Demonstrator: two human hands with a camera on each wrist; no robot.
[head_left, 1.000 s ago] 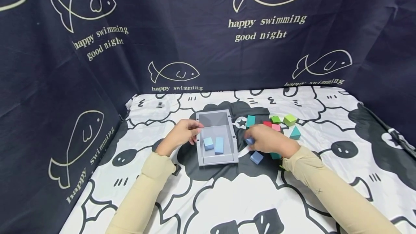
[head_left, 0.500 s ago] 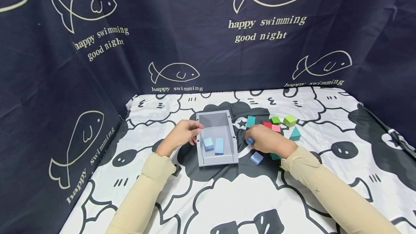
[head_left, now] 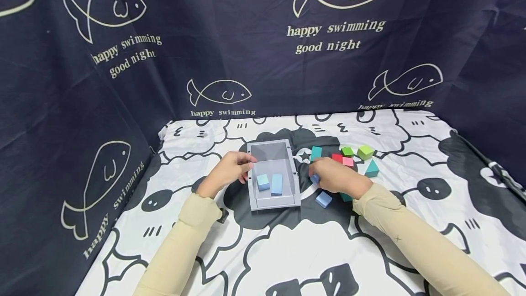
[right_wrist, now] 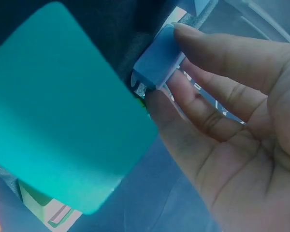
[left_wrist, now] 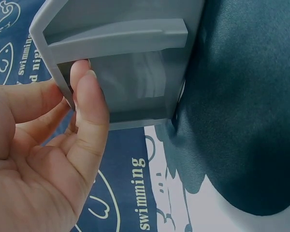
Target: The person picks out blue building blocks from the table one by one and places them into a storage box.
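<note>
A grey open-topped box stands on the cloth, and my left hand grips its left rim. In the left wrist view, the thumb and fingers pinch the edge of the box wall. Two light blue blocks, a cube and a longer one, lie inside. Right of the box, my right hand pinches a blue block between thumb and fingertips, low over the cloth. Another blue block lies just in front of that hand. A teal block looms close in the right wrist view.
Beyond my right hand lie a teal block, a red block, a pink block, a dark green block, a lime block and a teal triangular block. A dark fish-print curtain hangs behind.
Hardly anything differs. My right forearm has shifted slightly left, while both hands keep their holds on the box and the blue block.
</note>
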